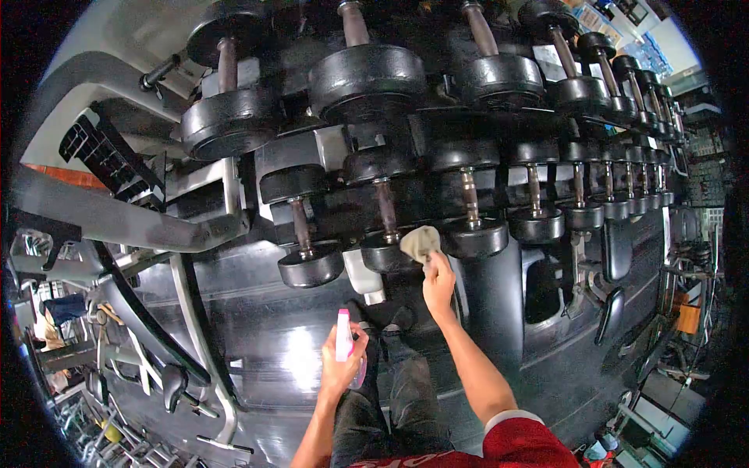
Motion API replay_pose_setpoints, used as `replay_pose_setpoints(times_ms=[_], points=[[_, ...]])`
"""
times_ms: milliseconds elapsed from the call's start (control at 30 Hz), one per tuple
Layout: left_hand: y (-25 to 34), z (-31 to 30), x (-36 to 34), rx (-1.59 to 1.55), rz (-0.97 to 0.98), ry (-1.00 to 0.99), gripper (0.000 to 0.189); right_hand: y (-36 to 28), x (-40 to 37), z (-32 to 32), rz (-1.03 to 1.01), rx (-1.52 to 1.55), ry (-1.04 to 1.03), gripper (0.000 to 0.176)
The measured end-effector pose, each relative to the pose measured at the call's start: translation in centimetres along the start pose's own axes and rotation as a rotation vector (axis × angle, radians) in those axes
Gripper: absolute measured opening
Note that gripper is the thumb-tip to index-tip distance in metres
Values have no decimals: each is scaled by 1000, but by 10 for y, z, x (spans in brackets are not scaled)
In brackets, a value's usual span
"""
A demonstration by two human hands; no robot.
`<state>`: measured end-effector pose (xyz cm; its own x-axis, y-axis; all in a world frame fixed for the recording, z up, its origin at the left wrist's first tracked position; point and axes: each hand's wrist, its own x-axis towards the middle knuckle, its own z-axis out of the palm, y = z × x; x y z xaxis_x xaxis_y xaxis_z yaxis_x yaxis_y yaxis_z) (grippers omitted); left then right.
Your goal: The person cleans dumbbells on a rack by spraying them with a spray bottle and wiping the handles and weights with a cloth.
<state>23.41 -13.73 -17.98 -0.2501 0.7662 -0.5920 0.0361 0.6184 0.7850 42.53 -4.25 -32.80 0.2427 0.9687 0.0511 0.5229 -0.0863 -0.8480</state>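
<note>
My left hand (341, 364) is closed around a spray bottle (343, 337) with a white and pink head, held low in front of my legs. In my right hand (438, 281) is a light grey-beige cloth (421, 243), pinched in the fingers. The cloth is against or just in front of the lower end of a black dumbbell (381, 253) on the lower row; whether it touches cannot be made out. To its right is another dumbbell (474, 236), and to its left a smaller one (310, 266).
An upper row of larger dumbbells (367, 78) runs above the lower one. Grey-framed gym machines (187, 312) stand at the left. A black padded bench (499, 304) is right of my right arm. Dark flooring (273, 343) lies below, with my shoes near the rack.
</note>
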Motion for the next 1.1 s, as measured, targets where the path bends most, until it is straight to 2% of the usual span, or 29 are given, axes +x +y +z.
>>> replay_pose_setpoints(times_ms=[33,100,167,233,333,367,467,567,600,667,700,767,800,833,900,967,1033,1067,1100], points=[[-2,1,-1,3,-1,1,16,4,0,6,2,2,0,20],[-7,3,-2,-9,42,-1,18,16,5,19,256,37,164,23],[-8,5,-6,-15,53,-8,18,50,12,37,486,122,200,27],[-7,7,-9,-21,71,-20,19,52,15,42,586,237,207,29],[-9,12,-14,-55,3,-43,19,35,5,25,485,321,143,31],[-15,14,-13,-76,15,-46,19,25,-2,13,370,217,58,31],[-19,24,-12,-83,30,-82,20,15,-23,-16,447,406,-104,29],[-14,38,-10,-19,43,-139,21,27,-42,-37,779,738,-212,32],[-13,41,-8,32,55,-157,21,30,-43,-43,784,740,-201,32],[-18,44,-6,76,105,-196,21,38,-44,-54,1077,1141,-231,35],[-21,44,-5,116,155,-230,21,41,-41,-52,1072,1126,-276,36],[-17,43,-8,154,135,-238,21,77,-48,-33,1079,1404,-313,36],[-21,43,-7,124,143,-228,21,94,-46,-14,1131,1459,-267,37],[-26,43,-6,92,149,-219,21,106,-57,1,407,932,-388,33],[-39,38,-7,124,143,-220,21,132,-41,36,1260,1472,-113,29],[-47,31,-6,160,146,-216,21,125,-27,68,1201,1452,-72,24],[-49,23,-10,135,8,-212,15,145,-23,118,1129,1608,-7,24],[-58,18,-9,178,66,-209,15,127,-10,117,1438,1809,83,19],[-59,15,-9,187,65,-215,15,124,-10,130,1441,1725,233,18]])
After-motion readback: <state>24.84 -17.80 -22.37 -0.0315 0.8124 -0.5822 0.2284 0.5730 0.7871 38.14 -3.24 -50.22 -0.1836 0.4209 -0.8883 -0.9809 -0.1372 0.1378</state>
